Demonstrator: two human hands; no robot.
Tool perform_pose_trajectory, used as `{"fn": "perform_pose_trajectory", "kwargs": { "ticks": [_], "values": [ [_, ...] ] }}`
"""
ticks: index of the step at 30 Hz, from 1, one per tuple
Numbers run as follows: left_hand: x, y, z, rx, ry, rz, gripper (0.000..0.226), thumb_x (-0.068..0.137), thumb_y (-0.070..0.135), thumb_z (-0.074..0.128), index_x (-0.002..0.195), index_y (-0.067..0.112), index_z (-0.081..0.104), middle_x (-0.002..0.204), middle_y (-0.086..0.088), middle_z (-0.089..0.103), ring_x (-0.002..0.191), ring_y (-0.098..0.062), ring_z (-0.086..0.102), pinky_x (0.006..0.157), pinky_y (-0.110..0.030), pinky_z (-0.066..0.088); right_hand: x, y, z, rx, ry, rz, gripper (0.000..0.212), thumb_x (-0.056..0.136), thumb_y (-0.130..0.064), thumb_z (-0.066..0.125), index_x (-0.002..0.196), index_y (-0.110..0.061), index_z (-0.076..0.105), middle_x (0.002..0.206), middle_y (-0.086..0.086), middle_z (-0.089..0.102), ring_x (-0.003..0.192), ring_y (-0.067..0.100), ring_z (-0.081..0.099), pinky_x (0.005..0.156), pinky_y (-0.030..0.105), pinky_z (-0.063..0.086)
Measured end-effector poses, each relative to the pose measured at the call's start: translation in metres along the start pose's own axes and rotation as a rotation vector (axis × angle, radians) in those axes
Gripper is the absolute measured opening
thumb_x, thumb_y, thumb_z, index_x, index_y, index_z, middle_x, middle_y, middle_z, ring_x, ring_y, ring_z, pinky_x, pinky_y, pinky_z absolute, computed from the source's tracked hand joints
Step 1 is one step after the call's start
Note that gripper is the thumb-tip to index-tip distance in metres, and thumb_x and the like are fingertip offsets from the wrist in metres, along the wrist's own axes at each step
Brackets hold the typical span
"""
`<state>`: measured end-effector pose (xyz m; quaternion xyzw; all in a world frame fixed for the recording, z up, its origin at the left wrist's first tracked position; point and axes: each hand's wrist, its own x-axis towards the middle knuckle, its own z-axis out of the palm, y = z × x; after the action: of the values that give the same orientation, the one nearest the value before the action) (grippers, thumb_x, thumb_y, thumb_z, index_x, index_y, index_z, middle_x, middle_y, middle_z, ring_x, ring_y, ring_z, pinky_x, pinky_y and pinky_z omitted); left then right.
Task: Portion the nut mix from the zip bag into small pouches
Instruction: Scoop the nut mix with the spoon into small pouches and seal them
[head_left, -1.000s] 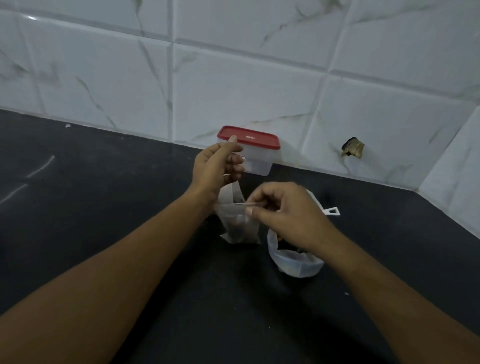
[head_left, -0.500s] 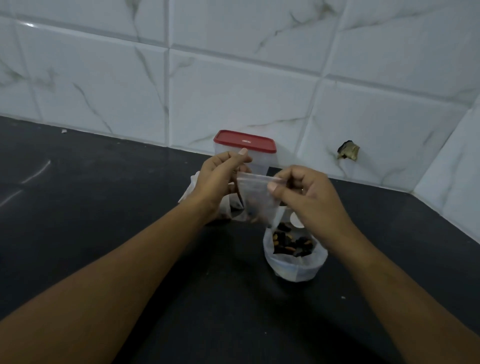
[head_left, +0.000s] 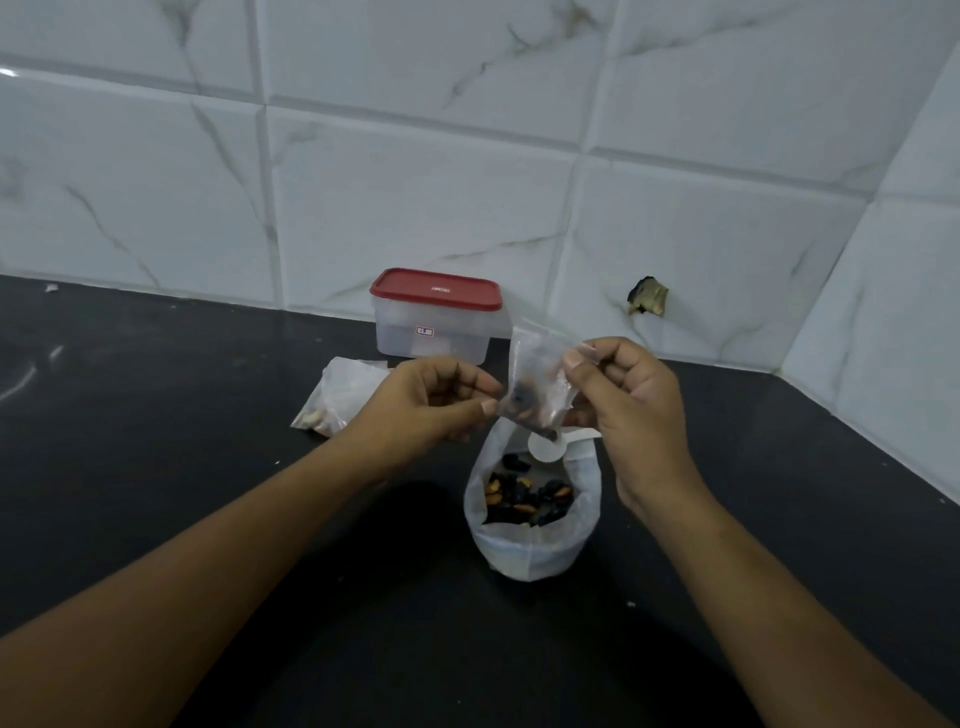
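Observation:
A small clear pouch (head_left: 537, 382) with dark nuts in it hangs tilted above the counter. My left hand (head_left: 428, 402) pinches its lower left edge, and my right hand (head_left: 631, 395) pinches its upper right corner. Below them stands the zip bag (head_left: 530, 545), its rim rolled down, open, with dark and orange nut mix inside. A white scoop (head_left: 550, 446) rests on the bag's far rim. Another filled pouch (head_left: 340, 397) lies on the counter behind my left hand, partly hidden by it.
A clear plastic box with a red lid (head_left: 436, 317) stands against the tiled wall behind the pouches. The black counter (head_left: 156, 441) runs to a wall corner on the right. A dark chipped hole (head_left: 647, 296) marks the wall tile.
The small pouch has been lifted off the counter and turned on its side between both hands. The hands moved up and slightly right, uncovering the zip bag and the pouch lying at the left.

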<state>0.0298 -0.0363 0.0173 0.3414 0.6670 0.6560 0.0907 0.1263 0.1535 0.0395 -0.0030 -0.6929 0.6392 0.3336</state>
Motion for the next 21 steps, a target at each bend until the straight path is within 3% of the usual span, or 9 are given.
{"fn": "perform_pose_trajectory", "kwargs": {
  "ticks": [5, 10, 14, 16, 21],
  "values": [
    [0.001, -0.002, 0.001, -0.065, 0.032, -0.025, 0.018, 0.090, 0.001, 0.072, 0.108, 0.002, 0.070, 0.095, -0.016, 0.072, 0.081, -0.025, 0.064, 0.068, -0.030, 0.057, 0.001, -0.001, -0.001, 0.039, -0.006, 0.022, 0.007, 0.099, -0.008, 0.068, 0.092, -0.010, 0.068, 0.084, 0.006, 0.074, 0.072, 0.021, 0.071, 0.062, 0.036, 0.062],
    [0.003, -0.001, -0.002, -0.099, 0.040, -0.012, 0.019, 0.093, 0.000, 0.068, 0.111, 0.005, 0.066, 0.086, -0.010, 0.068, 0.072, -0.017, 0.064, 0.068, -0.032, 0.055, 0.002, -0.001, -0.002, 0.113, 0.052, 0.085, 0.009, 0.099, -0.009, 0.068, 0.091, -0.011, 0.069, 0.088, 0.009, 0.074, 0.079, 0.025, 0.073, 0.066, 0.036, 0.063],
    [0.001, -0.001, 0.001, 0.094, 0.024, 0.079, 0.018, 0.096, 0.003, 0.066, 0.114, 0.009, 0.066, 0.090, -0.010, 0.066, 0.078, -0.017, 0.065, 0.072, -0.030, 0.058, 0.001, 0.003, -0.001, 0.125, 0.071, 0.101, 0.011, 0.099, -0.009, 0.068, 0.089, -0.013, 0.069, 0.085, 0.008, 0.074, 0.080, 0.024, 0.072, 0.068, 0.036, 0.063],
    [-0.001, -0.001, 0.005, 0.150, 0.063, 0.123, 0.019, 0.097, 0.008, 0.066, 0.116, 0.013, 0.067, 0.095, -0.011, 0.068, 0.084, -0.017, 0.066, 0.076, -0.029, 0.058, 0.002, 0.003, -0.001, 0.097, 0.040, 0.077, 0.011, 0.099, -0.009, 0.069, 0.089, -0.013, 0.070, 0.083, 0.007, 0.072, 0.079, 0.021, 0.070, 0.069, 0.036, 0.063],
    [-0.003, 0.011, 0.007, -0.011, 0.102, 0.158, 0.032, 0.090, 0.024, 0.070, 0.118, 0.008, 0.069, 0.105, -0.012, 0.074, 0.098, -0.021, 0.072, 0.078, -0.026, 0.059, -0.002, 0.003, 0.004, 0.036, -0.108, 0.019, 0.015, 0.095, -0.005, 0.072, 0.090, -0.019, 0.074, 0.091, 0.005, 0.076, 0.090, 0.022, 0.073, 0.084, 0.043, 0.062]
  ]
}}
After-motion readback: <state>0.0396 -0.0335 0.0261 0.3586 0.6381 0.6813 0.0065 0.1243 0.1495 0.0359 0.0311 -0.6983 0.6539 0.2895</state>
